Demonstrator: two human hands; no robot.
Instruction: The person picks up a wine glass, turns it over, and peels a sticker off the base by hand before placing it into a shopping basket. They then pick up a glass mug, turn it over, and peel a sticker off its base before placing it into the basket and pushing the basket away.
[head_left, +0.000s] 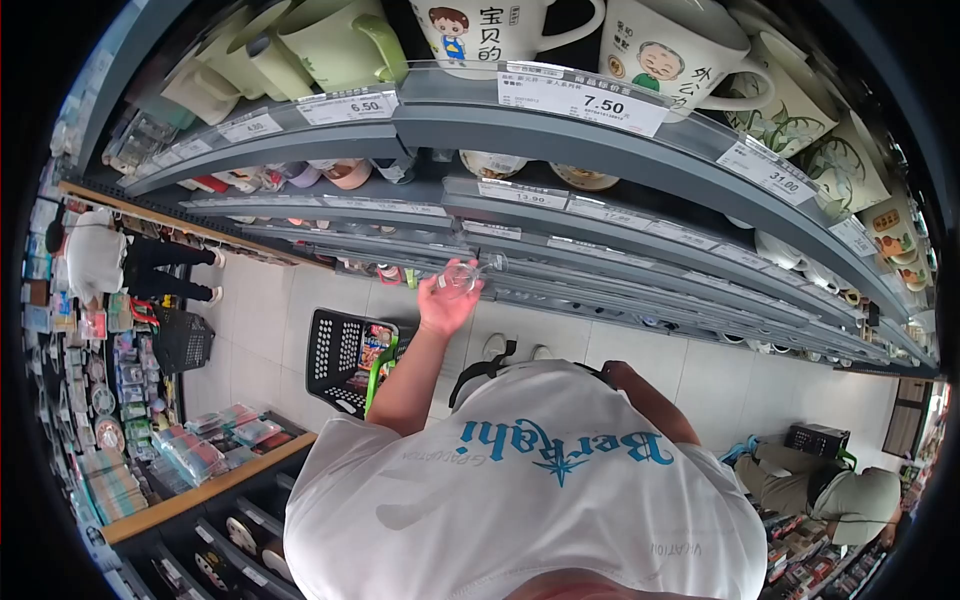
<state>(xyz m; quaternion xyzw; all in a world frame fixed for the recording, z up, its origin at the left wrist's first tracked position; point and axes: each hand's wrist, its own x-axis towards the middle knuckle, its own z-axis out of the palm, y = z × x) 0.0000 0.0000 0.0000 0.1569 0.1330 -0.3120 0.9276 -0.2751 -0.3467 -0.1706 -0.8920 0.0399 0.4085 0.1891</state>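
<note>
My left hand (450, 303) is raised in front of the lower shelves, fingers closed around a clear glass (488, 266). The glass looks like a small stemmed goblet, tipped sideways, with its narrower end pointing right toward the shelf edges. My right arm hangs bent at my side, and my right hand (619, 374) sits near my waist in shadow, its fingers hidden. Below my left hand, a black shopping basket (330, 355) with a green handle stands on the floor, with a colourful package (376, 345) inside.
Above are shelves of mugs, including a white mug (480, 32) with a cartoon child, behind a price tag (583, 100). Pale floor tiles (255, 320) lie below. One person (95, 255) stands at the far left; another person (855, 497) is low at the right near a basket (817, 440).
</note>
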